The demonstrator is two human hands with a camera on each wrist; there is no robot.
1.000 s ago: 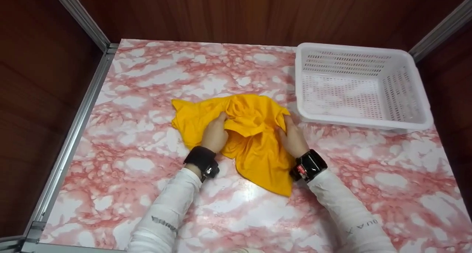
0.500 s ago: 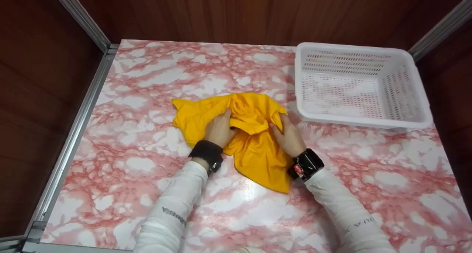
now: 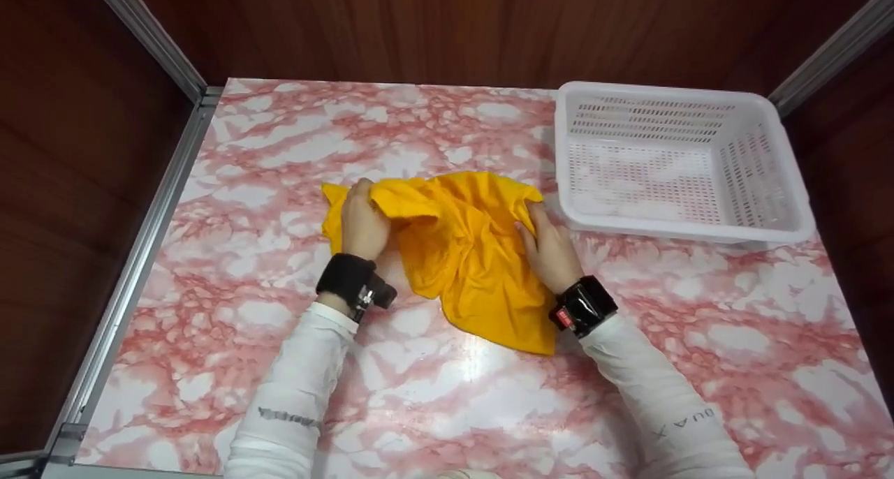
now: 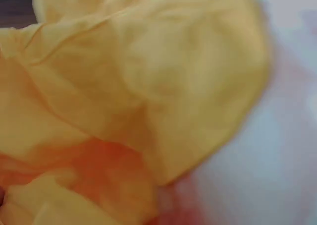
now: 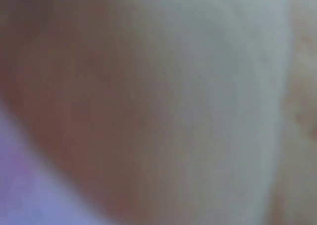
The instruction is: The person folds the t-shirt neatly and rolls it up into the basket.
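Note:
A crumpled yellow cloth garment (image 3: 475, 255) lies spread in loose folds at the middle of the table; its exact kind is hidden by the folds. My left hand (image 3: 364, 222) grips its upper left part and holds an edge raised, with a hollow beneath. At the garment's right edge, my right hand (image 3: 552, 254) pinches the cloth between thumb and fingers. Blurred yellow fabric (image 4: 188, 86) fills most of the left wrist view. The right wrist view is almost wholly covered by blurred skin (image 5: 148, 111), so no cloth can be made out there.
A white perforated plastic basket (image 3: 684, 231) stands at the back right of the red-and-white marbled table (image 3: 279, 367). Dark wood panels (image 3: 447, 32) with metal rails (image 3: 150, 227) enclose the table at the back and sides.
My left hand first shifted slightly right over the garment's middle, then moved left and away from me, pulling folds open and raising an edge. The right hand stays nearly in place on the right edge.

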